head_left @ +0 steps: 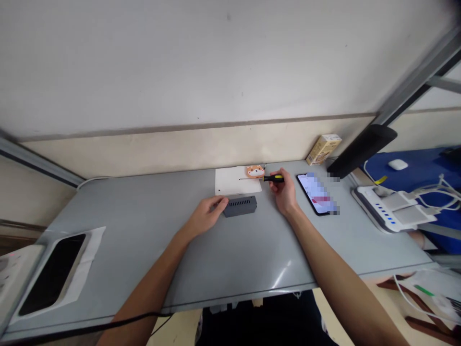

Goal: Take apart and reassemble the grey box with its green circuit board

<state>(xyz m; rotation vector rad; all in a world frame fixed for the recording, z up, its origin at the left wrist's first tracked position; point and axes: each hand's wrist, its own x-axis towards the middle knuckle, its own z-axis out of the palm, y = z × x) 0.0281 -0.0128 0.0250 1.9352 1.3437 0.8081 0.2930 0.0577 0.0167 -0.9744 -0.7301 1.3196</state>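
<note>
My left hand (206, 217) has its thumb and fingers closed on the left end of a dark grey box (240, 207) with a row of vent slots. The box rests on the desk. In my right hand (285, 192) is a screwdriver (272, 178) with a black and yellow handle. Its thin shaft points left, above a white sheet of paper (230, 186), apart from the box. A tiny dark spot shows at the tip, too small to name. Another small dark piece (219, 190) lies on the sheet's near left corner. An orange dog-face item (255, 171) sits at the back of the sheet.
A lit phone (317, 194) lies right of my right hand. Beyond it stand a small carton (323, 149), a black cylinder (363, 150) and a white charging station (391, 209) with cables. A dark-screened device (53, 274) lies at the left on the grey desk (137, 211).
</note>
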